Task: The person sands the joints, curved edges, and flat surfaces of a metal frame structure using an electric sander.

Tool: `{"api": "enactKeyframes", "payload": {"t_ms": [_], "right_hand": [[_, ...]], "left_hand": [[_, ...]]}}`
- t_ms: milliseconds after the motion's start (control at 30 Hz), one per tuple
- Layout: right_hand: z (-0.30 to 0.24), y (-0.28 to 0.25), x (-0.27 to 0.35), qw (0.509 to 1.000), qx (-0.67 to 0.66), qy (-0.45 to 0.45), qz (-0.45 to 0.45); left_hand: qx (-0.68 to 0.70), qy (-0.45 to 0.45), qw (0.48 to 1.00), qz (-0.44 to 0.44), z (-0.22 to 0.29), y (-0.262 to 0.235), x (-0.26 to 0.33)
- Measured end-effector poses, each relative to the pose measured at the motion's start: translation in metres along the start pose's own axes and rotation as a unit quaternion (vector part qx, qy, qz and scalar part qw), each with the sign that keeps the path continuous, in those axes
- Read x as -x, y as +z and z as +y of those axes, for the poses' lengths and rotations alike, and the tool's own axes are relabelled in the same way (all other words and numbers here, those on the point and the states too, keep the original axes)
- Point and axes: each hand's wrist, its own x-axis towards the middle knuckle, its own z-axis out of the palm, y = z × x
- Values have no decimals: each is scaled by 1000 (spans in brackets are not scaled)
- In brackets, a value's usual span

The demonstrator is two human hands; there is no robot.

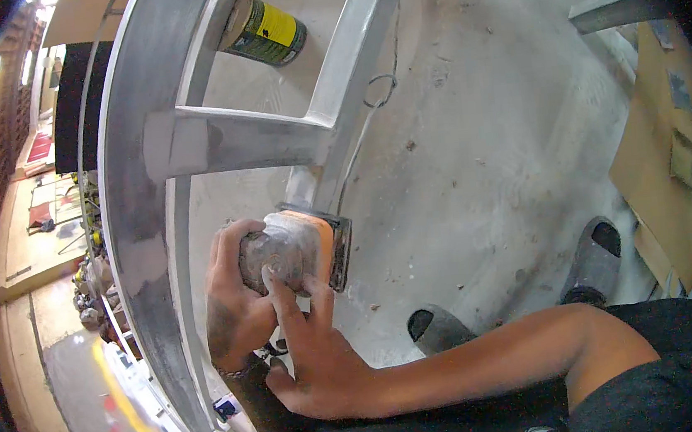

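Note:
A dusty grey and orange power sander (pixel 294 242) is held in both my hands, its black pad (pixel 342 254) turned to the right. The pad's upper edge is next to a bar of the grey-primed frame (pixel 247 138); I cannot tell if they touch. My left hand (pixel 237 297) wraps round the sander's rounded body from the left, fingers curled over it. From below, my right hand (pixel 317 352) presses against it with bent fingers and thumb. A dark band circles my left wrist. The sander's underside and switch are hidden.
A can with a yellow label (pixel 266 30) lies on the dusty floor behind the frame. A thin cord (pixel 381 90) loops beside the frame. Cardboard (pixel 656 153) with dark scraps lies at the right. Two grey shoes (pixel 440 329) stand nearby. Clutter fills the far left.

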Motion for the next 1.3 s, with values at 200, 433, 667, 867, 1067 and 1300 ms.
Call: {"api": "enactKeyframes", "payload": {"t_ms": [200,433,667,867,1067,1300], "right_hand": [[-1,-10,-13,997,34,-31,59],[10,-1,3,997,37,-41,50],[24,2,20,998,52,21,17],[32,-3,12,991,51,-49,117],[31,-1,8,981,95,-109,133],[19,8,-4,997,28,-66,3]], "left_hand": [[3,10,1000,21,14,9,-17],[-59,91,993,51,11,12,2],[-99,101,984,106,8,29,28],[-126,135,976,118,21,39,11],[-119,125,980,101,19,34,11],[26,-23,994,100,-5,11,22]]}}
